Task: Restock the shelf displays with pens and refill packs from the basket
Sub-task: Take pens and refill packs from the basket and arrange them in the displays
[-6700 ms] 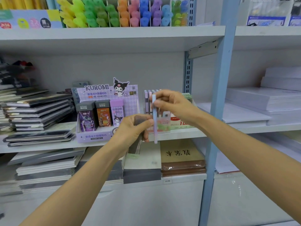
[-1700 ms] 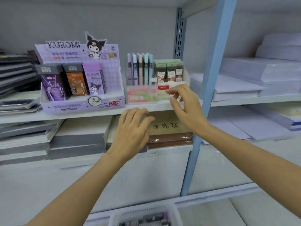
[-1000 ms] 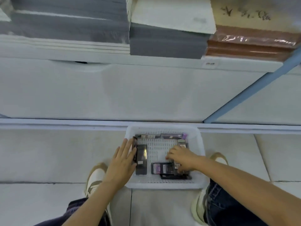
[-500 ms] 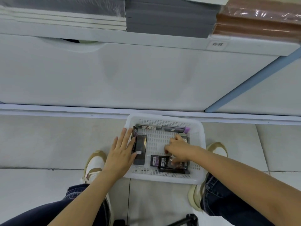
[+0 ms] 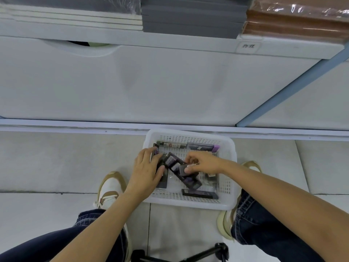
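A white perforated basket sits on the floor between my feet, with several dark refill packs in it. My right hand pinches a stack of dark purple refill packs, lifted and tilted diagonally above the basket floor. My left hand rests at the basket's left side, fingers touching the upper end of that stack and covering a dark pack lying below. More packs lie along the far wall and near the front.
A white cabinet front rises just behind the basket, under a shelf holding grey stacks and brown wrapped books. A blue upright slants at right. My shoes flank the basket. A black tripod leg lies below.
My right hand has lifted a stack of refill packs off the basket floor and tilted it toward my left hand, which has closed in on the stack's end.
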`<state>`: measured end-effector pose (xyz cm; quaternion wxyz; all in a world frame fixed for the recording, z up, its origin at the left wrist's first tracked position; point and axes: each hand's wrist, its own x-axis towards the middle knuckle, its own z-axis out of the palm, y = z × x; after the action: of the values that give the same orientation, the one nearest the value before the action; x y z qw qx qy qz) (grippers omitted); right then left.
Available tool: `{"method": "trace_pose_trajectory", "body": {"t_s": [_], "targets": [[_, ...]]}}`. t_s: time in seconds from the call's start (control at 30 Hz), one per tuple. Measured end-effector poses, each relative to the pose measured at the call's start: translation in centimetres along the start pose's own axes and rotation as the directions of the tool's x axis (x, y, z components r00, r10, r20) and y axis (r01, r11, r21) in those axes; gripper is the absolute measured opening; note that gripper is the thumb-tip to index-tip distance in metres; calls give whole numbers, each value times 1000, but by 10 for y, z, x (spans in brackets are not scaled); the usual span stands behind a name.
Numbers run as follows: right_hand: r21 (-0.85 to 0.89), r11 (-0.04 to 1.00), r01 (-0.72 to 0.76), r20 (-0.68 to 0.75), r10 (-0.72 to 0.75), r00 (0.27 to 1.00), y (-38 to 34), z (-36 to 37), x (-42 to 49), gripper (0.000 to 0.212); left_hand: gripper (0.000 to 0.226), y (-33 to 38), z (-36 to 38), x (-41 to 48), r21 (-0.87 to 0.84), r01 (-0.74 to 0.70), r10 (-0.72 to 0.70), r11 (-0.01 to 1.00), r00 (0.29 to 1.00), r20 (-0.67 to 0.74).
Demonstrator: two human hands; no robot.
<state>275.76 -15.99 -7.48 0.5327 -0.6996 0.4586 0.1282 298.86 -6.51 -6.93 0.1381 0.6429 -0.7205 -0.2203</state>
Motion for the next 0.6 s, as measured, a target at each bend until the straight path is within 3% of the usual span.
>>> {"method": "trace_pose_trajectory", "body": {"t_s": [0.1,0.23,0.27,0.33,0.4,0.43,0.53,0.6], "targets": [[124,992,18,-38,-13,999,-8,-1,2,28,51,18,1,8,-324,162,-136,932,986,101],[207,978,19,-33,-13,999,-8,8,3,33,53,22,11,12,-499,356,-271,790,933,236],[245,969,30,-53,-17,998,-9,9,2,32,49,20,11,12,-580,425,-328,695,905,270],[305,951,52,-98,-23,995,-14,11,0,29,38,21,10,14,-774,516,-411,367,836,363],[369,926,86,-151,-32,988,-25,13,-1,23,39,29,9,17,-881,472,-381,35,821,425],[397,912,101,-175,-32,984,-32,16,1,23,39,33,8,19,-901,428,-353,-69,834,423],[530,840,112,-209,1,978,-50,23,8,25,31,40,5,24,-916,342,-340,-212,853,397],[680,726,107,-190,33,981,-57,24,10,27,25,39,-1,26,-916,346,-398,-201,826,399]]}}
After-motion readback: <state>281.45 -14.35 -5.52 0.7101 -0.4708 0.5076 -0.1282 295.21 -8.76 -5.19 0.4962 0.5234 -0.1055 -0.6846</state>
